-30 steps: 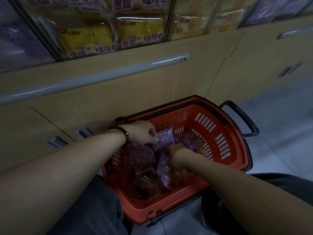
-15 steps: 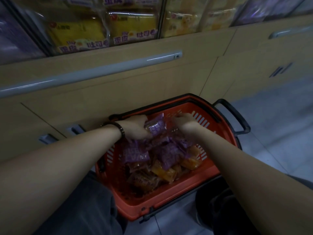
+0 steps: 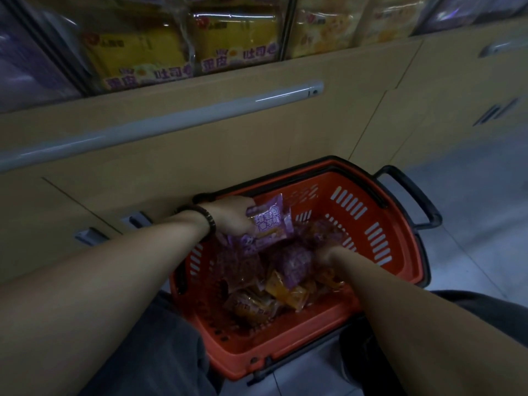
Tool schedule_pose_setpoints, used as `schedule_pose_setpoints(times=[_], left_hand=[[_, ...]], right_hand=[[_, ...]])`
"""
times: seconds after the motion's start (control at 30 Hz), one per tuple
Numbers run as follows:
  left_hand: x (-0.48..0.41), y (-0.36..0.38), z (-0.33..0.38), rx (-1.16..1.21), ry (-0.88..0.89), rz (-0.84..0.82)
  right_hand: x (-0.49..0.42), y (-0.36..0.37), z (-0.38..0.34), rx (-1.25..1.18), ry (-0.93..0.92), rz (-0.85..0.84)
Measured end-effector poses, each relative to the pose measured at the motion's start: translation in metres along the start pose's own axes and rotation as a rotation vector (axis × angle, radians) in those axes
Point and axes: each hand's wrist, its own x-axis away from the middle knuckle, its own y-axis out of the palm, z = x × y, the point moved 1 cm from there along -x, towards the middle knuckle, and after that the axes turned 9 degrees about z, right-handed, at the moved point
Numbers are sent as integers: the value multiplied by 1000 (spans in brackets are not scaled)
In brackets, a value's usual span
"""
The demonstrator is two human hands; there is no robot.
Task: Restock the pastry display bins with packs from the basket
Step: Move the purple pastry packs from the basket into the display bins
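Observation:
An orange basket (image 3: 380,212) with black handles stands on the floor between my knees. It holds several small purple and orange pastry packs. My left hand (image 3: 231,217), a dark bracelet on its wrist, grips purple packs (image 3: 268,221) stacked upright at the basket's far left. My right hand (image 3: 328,254) is pushed down among the purple packs (image 3: 294,265) in the basket's middle. Its fingers are buried there, and what they hold cannot be seen. Orange packs (image 3: 285,292) lie lower down, nearer me.
The display bins (image 3: 183,52) above hold yellow and purple packs behind clear fronts. A wooden counter front with a grey rail (image 3: 171,124) and drawer handles (image 3: 88,235) stands right behind the basket. Grey tiled floor (image 3: 471,210) lies to the right.
My right hand has gone from the basket's far rim back down into the packs in the middle. My left hand keeps its purple packs, which now stand a little higher.

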Motion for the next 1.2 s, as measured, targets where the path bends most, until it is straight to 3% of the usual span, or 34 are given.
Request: schedule_pose_setpoints(times=[0.17,0.37,0.47,0.77,0.97,1.2], left_hand=[[-2,-1,-1,-40,10,19],[1,-4,-2,-24,11,16],[3,-6,-3,-5,3,1],[11,-17,-14,106,-34,72],[8,-25,-24,202,-55,77],[27,-19,-36,436,-127,38]], right_hand=[[-13,5,3,78,-80,5],[-17,13,-4,361,-229,204],[0,11,-15,266,-291,330],[19,-33,-21,-388,-449,262],[43,-60,-8,-428,-504,358],[92,-81,-2,-584,-609,644]])
